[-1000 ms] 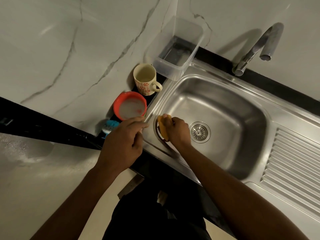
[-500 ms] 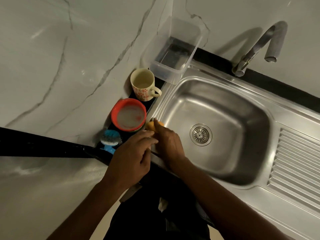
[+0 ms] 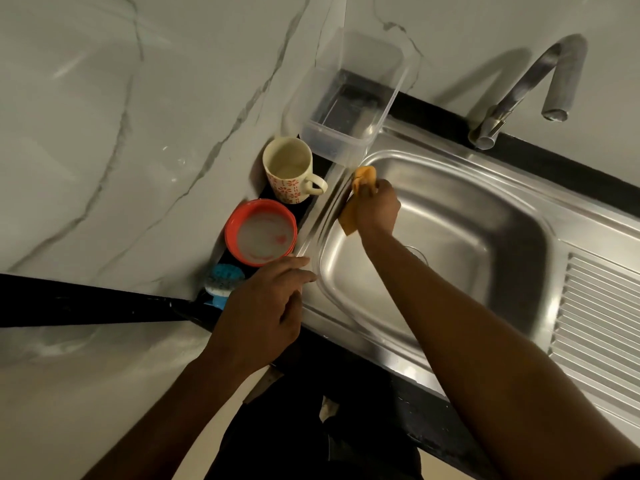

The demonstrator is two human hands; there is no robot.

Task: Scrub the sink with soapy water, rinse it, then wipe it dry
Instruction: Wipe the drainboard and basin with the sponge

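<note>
At the left wall of the sink (image 3: 467, 237), your right hand (image 3: 375, 209) gripped the orange sponge (image 3: 349, 216) and held it against the edge near the far-left corner. Your left hand (image 3: 266, 306) held nothing, fingers relaxed, fingertips on the near-left rim. Crowded just left of the rim: clear tub (image 3: 349, 109), floral mug (image 3: 289, 171), red bowl (image 3: 261, 232) of soapy water, blue brush (image 3: 223, 278) partly behind your left hand. Your right forearm hid most of the drain (image 3: 414, 252). Tap (image 3: 526, 88) stood at the back, well apart.

I see a black counter (image 3: 429, 424) with the sink (image 3: 485, 216) set in it; along the sink's left sit a tub (image 3: 349, 98), mug (image 3: 289, 171), bowl (image 3: 261, 232) and brush (image 3: 223, 280).
</note>
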